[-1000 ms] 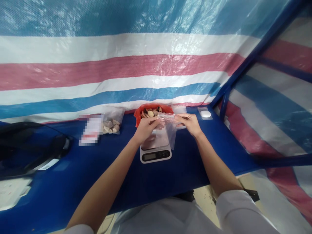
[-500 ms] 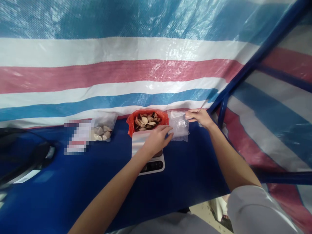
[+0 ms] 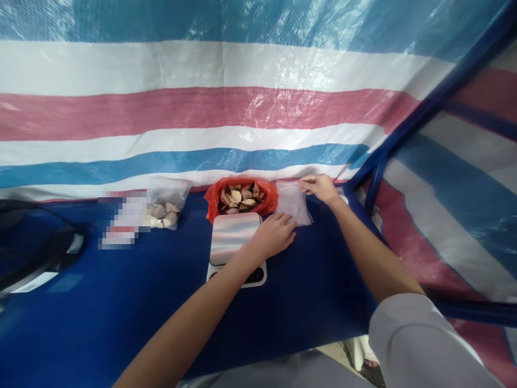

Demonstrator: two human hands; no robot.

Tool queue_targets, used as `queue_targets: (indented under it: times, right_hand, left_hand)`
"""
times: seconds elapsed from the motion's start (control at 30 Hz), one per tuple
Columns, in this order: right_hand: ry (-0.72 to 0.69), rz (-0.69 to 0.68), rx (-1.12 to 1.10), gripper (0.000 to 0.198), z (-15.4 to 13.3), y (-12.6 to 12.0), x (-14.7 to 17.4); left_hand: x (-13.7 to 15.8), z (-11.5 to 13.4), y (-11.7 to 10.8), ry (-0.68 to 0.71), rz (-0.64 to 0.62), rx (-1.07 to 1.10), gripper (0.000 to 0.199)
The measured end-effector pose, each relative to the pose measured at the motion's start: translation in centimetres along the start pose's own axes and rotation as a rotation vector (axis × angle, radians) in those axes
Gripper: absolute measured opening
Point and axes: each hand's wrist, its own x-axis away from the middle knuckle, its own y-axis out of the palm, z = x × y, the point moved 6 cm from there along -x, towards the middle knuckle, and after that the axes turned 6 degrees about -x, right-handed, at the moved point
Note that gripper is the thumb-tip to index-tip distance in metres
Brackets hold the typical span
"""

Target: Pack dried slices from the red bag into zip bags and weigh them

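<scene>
A see-through plastic bag (image 3: 290, 202) lies flat beside a red plastic bag (image 3: 212, 200) of dried brown shell-like pieces (image 3: 238, 197). My right hand (image 3: 321, 188) pinches the clear bag's upper right edge between thumb and fingers. At the lower left of that bag is my left hand (image 3: 271, 235), its fingers bent and thumb apart, fingertips on or close to the plastic. Below the left wrist stands a kitchen scale (image 3: 232, 240) with a shiny metal plate; the forearm covers part of its control panel.
To the left lie a clear bag of pale pieces (image 3: 163, 214) and a blurred-out paper (image 3: 125, 221). A black strapped object (image 3: 44, 264) sits at the far left of the blue table (image 3: 161, 285). Striped sheeting (image 3: 181, 113) and a blue metal frame (image 3: 375, 183) bound the table.
My left hand has shifted right and slightly down, uncovering more of the scale's plate. My right hand has moved a little left along the clear bag's top. The view has shifted slightly.
</scene>
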Motion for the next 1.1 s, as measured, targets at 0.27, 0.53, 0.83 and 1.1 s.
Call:
queue_targets:
  times: [0.27,0.53,0.83,1.1]
  right_hand:
    - [-0.198,0.258,0.562,0.026,-3.3,-1.5,2.7]
    - [-0.471,-0.003,0.689,0.030,-4.1,3.8,5.9]
    - [-0.624,-0.247,0.747,0.035,-1.3,5.4,4.8]
    - [-0.721,-0.299,0.789,0.039,-1.2,5.7,5.0]
  left_hand:
    - [-0.7,0.3,0.3,-0.082,-0.033,0.004,0.028]
    - [-0.8,0.4,0.8,-0.118,0.027,-0.013,0.026]
    - [-0.4,-0.1,0.8,-0.058,0.006,-0.024,0.028]
    - [-0.1,-0.4,1.4,-0.033,-0.048,-0.038,0.028]
